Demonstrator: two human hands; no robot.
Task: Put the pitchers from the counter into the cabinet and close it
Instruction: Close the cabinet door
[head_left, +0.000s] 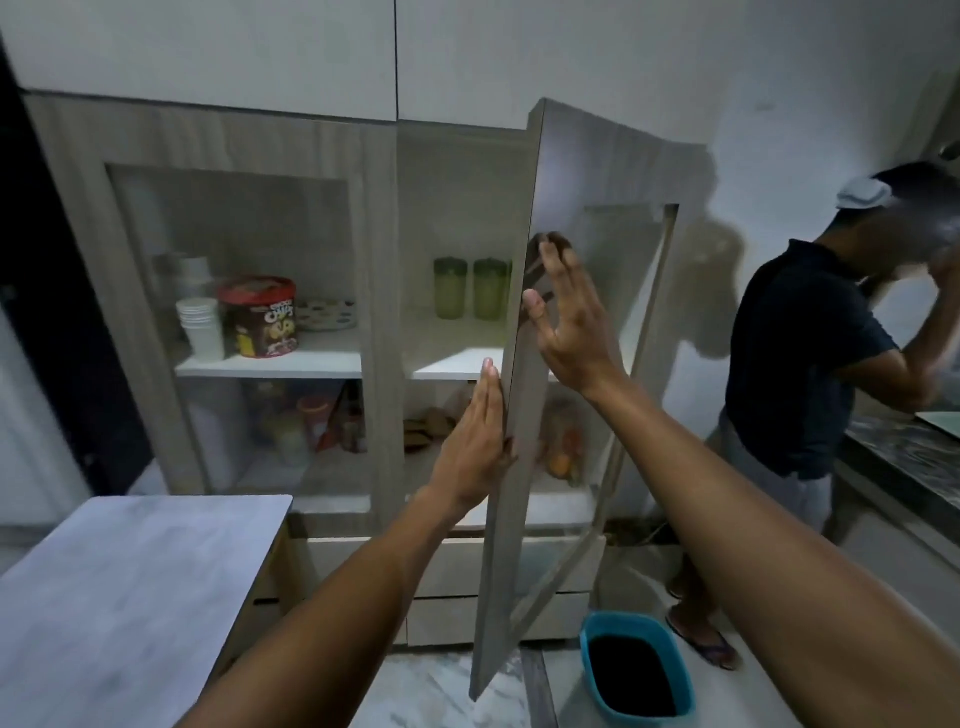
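Head view: left hand (475, 447) flat, fingers together, on door (511, 467) edge; right hand (569, 312) spread on its face. Pinch risk against cabinet (384, 260) frame; green pitchers (470, 288) clear.

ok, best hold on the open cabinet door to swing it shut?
Take the door by its free vertical edge, the wooden frame strip facing the camera, not the glass panel. It stands ajar, hinged on its far right side, so come from the front and push left and inward. The left hand already lies flat along that edge; the right hand is spread open at the outer face.
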